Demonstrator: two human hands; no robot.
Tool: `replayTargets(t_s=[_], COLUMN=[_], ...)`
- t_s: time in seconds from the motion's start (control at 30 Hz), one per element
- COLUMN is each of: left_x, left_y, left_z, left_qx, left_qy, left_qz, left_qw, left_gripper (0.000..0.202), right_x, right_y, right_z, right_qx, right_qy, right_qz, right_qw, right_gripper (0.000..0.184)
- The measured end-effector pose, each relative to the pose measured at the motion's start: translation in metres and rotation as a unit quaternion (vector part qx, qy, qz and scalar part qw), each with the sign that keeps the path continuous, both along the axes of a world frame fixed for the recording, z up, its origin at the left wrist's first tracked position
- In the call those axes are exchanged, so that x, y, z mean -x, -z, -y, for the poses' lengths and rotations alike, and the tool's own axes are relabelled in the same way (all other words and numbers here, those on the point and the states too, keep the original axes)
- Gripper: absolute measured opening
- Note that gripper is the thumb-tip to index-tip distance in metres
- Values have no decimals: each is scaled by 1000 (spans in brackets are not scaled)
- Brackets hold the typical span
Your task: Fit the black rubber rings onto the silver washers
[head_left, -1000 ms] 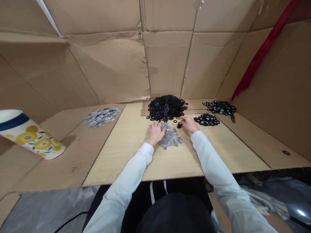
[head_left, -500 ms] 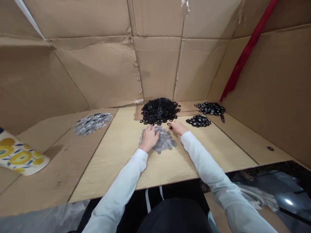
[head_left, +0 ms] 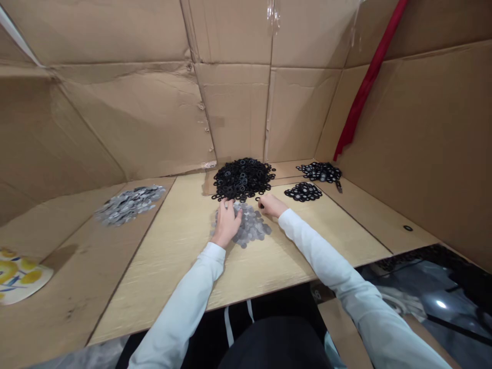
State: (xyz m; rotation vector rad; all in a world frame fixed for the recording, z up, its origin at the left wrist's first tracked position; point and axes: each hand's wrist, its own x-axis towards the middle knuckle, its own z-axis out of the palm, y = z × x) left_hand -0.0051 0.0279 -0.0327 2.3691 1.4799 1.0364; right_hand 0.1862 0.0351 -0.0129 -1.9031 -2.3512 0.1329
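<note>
My left hand lies on the near-left side of a flat pile of grey discs, fingers spread over them. My right hand is just right of that pile, at the near edge of a big heap of black rings. Its fingers are pinched together around a small black piece at the fingertips. Both arms wear white sleeves. The piles lie on a light wooden board.
A second grey disc pile lies at the left. Two small heaps of black rings with grey centres sit at the right, and one lone ring farther right. Cardboard walls enclose the bench; a red strip hangs right. A flowered cup lies at the left edge.
The view has swung right, so the cup slid almost out of frame. My right hand drew left toward the black heap's edge; my left hand stayed on the grey discs.
</note>
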Motion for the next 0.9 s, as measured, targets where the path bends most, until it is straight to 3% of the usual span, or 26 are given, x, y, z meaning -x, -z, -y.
replayTargets(t_s=[0.2, 0.43, 0.57, 0.63, 0.77, 0.9], left_x=[1, -13, -28, -33, -38, -37], left_y=[-1, -10, -27, -32, -31, -24], left_z=[4, 0, -8, -11, -12, -10], left_qx=[-18, -25, -53, -54, -33, -23], left_qy=[-12, 14, 43, 55, 56, 50], left_qz=[-8, -67, -59, -56, -53, -52], left_qw=[1000, 997, 996, 995, 997, 997], left_gripper=[35, 37, 35, 35, 35, 32], right_x=[-10, -49, -89, -111, -143, -150], right_y=[0, -9, -18, -19, -8, 12], right_z=[-1, -8, -19, -25, -34, -36], right_qx=[-3, -27, -93, -112, -110, -119], right_qy=[-19, -4, 58, 130, 191, 201], right_qz=[-10, -19, -32, -6, 14, 19], right_qw=[1000, 999, 993, 985, 975, 972], right_gripper=[27, 28, 27, 28, 29, 29])
